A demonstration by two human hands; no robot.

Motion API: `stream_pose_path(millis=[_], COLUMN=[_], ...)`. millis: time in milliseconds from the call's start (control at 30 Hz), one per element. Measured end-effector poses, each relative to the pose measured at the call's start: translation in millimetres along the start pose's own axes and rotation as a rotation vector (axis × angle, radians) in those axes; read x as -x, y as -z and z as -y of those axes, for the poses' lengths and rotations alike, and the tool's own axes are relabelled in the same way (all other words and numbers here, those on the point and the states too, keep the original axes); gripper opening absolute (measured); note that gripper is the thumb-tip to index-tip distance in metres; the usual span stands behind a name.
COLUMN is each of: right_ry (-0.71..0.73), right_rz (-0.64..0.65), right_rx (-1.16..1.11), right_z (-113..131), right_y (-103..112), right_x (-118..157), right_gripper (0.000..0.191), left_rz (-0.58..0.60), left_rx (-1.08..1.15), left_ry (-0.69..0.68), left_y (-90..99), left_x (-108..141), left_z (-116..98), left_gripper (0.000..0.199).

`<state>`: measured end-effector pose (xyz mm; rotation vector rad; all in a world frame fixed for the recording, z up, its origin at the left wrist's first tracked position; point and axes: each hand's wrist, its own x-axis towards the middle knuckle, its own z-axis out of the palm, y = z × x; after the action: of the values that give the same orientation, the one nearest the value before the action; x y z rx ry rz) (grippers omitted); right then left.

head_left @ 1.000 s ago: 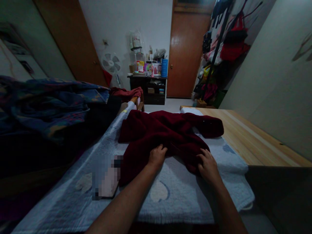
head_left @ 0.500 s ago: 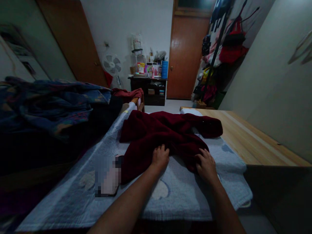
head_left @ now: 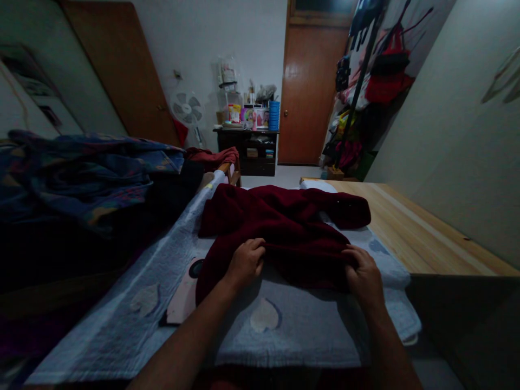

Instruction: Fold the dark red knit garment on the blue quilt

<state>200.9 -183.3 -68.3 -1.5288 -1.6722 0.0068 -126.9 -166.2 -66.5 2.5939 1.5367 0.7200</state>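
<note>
A dark red garment (head_left: pixel 280 216) lies spread and creased on a light blue cloth with heart shapes (head_left: pixel 317 325). My left hand (head_left: pixel 246 262) pinches its near edge left of centre. At the right end of that same edge, my right hand (head_left: pixel 363 270) has its fingers closed on the fabric. Between the two hands the edge runs nearly straight, slightly raised off the cloth. A pink, flat object with a dark round part (head_left: pixel 183 295) lies left of my left forearm, partly under the garment.
Patterned blue clothing (head_left: pixel 89 173) is heaped on the left. A wooden board (head_left: pixel 422 227) borders the cloth on the right. Farther back stand a fan (head_left: pixel 187 108), a dark cabinet (head_left: pixel 247 151) and a door (head_left: pixel 311 92); bags (head_left: pixel 388 81) hang at the right.
My hands have moved apart, the left one leftward and the right one rightward. The garment's near edge is now drawn out and lifted between them.
</note>
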Motion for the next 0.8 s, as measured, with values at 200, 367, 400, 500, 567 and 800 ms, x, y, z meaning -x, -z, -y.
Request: stream_pose_path(millis=[200, 367, 400, 500, 567, 800], right_ry=[-0.134, -0.141, -0.118, -0.061, -0.052, 0.177], right_rz=[-0.062, 0.24, 0.331, 0.535, 0.601, 0.695], right_rx=[0.005, 0.121, 0.143, 0.189, 0.193, -0.05], right_z=[3, -15, -16, -8, 8, 76], right_y=[19, 17, 18, 27, 31, -16], right_x=[1, 6, 5, 1, -1, 17], right_gripper=[0.032, 0.029, 0.028, 0.029, 0.033, 0.033], left_rz=[0.225, 0.331, 0.33, 0.289, 0.238, 0.261], left_rx=[0.061, 0.154, 0.187, 0.273, 0.27, 0.122], left_ry=[-0.091, -0.064, -0.06, -0.049, -0.028, 0.072], left_y=[12.4, -0.7, -1.7, -1.2, -0.8, -11.2], left_x=[30, 49, 52, 62, 67, 71], left_z=[-11, -21, -22, -20, -15, 1], left_gripper=[0.013, 0.017, 0.021, 0.05, 0.07, 0.072])
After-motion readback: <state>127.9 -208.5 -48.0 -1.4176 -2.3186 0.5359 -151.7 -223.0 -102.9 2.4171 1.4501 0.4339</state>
